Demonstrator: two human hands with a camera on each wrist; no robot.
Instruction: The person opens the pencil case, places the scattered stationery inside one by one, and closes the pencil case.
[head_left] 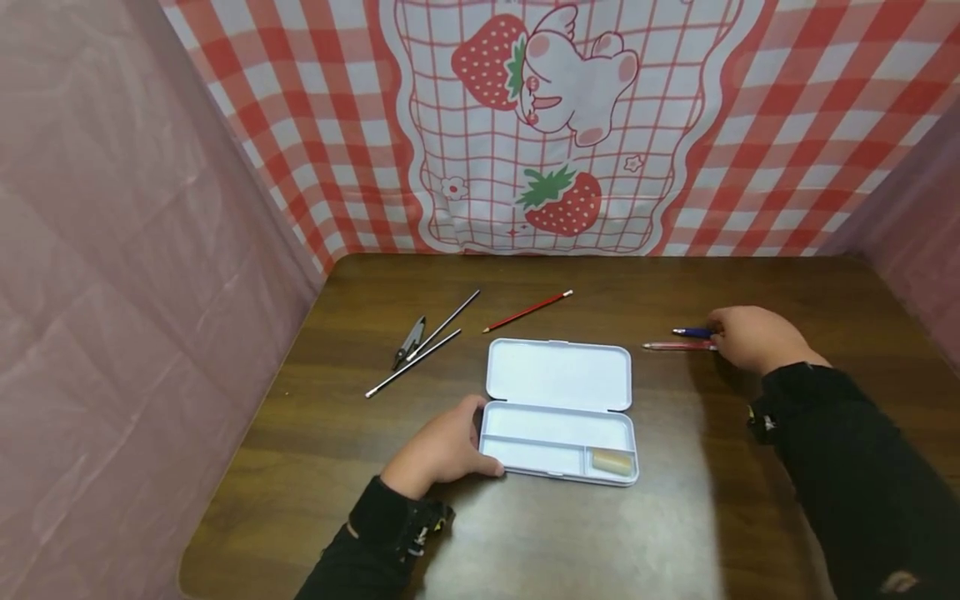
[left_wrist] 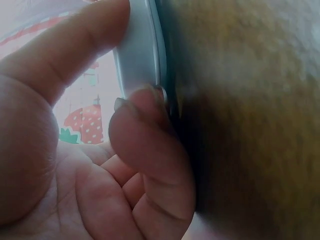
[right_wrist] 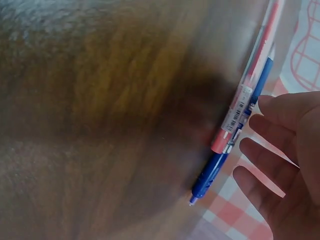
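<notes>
In the head view, a white pencil case (head_left: 558, 375) lies opened flat on the table. A beige eraser (head_left: 612, 462) sits in its small front-right compartment. My left hand (head_left: 444, 443) grips the case's left end, thumb at the front corner and fingers round the side. The left wrist view shows curled fingers (left_wrist: 150, 135) against the case's edge (left_wrist: 137, 50). Far to the right, my right hand (head_left: 761, 337) reaches a blue pen (head_left: 692, 332), fingertips right at its barrel. A clear red pen (right_wrist: 257, 65) lies alongside the blue one; the fingers (right_wrist: 270, 155) are spread and lightly bent.
Left of the case lie a grey compass (head_left: 409, 343) and two dark pencils, one (head_left: 444, 324) crossing near the compass, the other (head_left: 412, 363) in front. Behind the case is a red pencil (head_left: 528, 312). A checked strawberry cloth (head_left: 345, 125) hangs at the table's back edge.
</notes>
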